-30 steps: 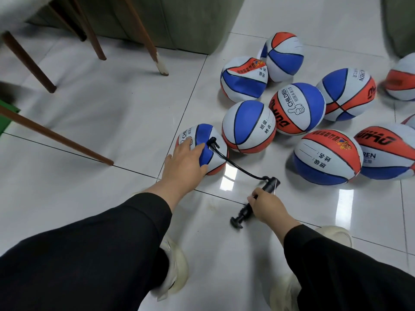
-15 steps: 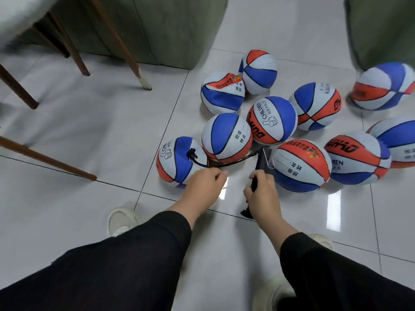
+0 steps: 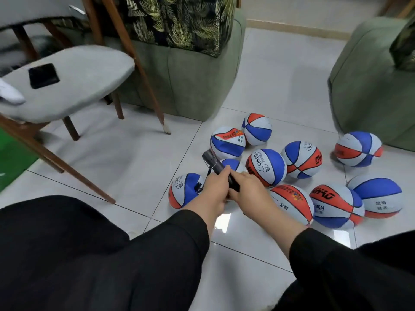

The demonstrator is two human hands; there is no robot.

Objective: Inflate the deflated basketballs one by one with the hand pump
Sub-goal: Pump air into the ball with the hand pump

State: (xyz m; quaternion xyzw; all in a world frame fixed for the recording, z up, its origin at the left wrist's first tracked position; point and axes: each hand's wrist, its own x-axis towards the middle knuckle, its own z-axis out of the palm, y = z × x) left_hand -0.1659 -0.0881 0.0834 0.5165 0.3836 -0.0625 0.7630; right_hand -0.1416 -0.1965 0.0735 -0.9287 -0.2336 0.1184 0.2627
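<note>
A glossy white tiled floor (image 3: 125,153) fills the room, with a green sofa (image 3: 186,86) at the back, a leaf-print cloth (image 3: 184,21) draped over it, and a second green seat (image 3: 368,86) to the right. A grey padded chair (image 3: 74,81) on wooden legs stands at the left, a dark square patch on its seat.

A cluster of red, white and blue balls lies on the tiles ahead of the person. The nearest ball (image 3: 186,190) sits at the left edge of the group, and a thin black hose (image 3: 198,187) is plugged into its top. The black pump (image 3: 219,170) is held up above the floor, tilted, its grey end pointing up and to the left. The left hand (image 3: 213,190) curls its fingers round the barrel of the pump, and the right hand (image 3: 249,189) grips the lower end just beside it, the two hands touching. Both arms wear black sleeves (image 3: 157,243).

The other balls, among them one printed CHILDREN (image 3: 267,167), lie close together to the right; one ball (image 3: 358,149) rests apart near the second seat.
</note>
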